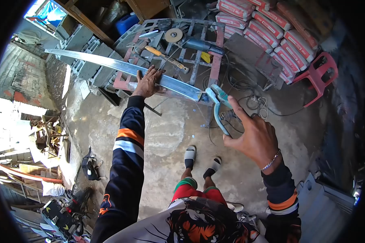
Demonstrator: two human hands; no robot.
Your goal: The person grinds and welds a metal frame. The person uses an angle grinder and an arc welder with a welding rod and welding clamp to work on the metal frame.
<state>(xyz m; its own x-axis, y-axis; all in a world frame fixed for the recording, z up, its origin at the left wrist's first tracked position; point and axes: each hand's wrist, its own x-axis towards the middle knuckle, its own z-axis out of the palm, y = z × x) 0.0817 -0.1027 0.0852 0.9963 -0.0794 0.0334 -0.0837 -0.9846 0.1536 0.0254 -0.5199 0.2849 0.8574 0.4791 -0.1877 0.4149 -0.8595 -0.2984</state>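
A long, shiny metal channel (105,62) lies slantwise across the near edge of a rusty metal frame table (220,38). My left hand (148,83) is laid over the channel towards its right end, fingers curled over the far edge, gripping it. In my right hand (253,135) are teal-handled tin snips (217,109), their handles spread apart between my outstretched index finger and thumb. The jaws meet the right end of the channel (198,95). Behind the channel, an orange-handled tool (156,52) and an angle grinder (198,44) with a round disc (173,35) rest on the table.
Stacked red-and-white bags (267,30) and a red plastic chair (322,75) stand at the right. Cables (255,103) trail over the concrete floor (162,133). Hollow blocks (89,54) sit at the left, and a black-and-white dog (91,165) lies below them near a motorcycle (71,206).
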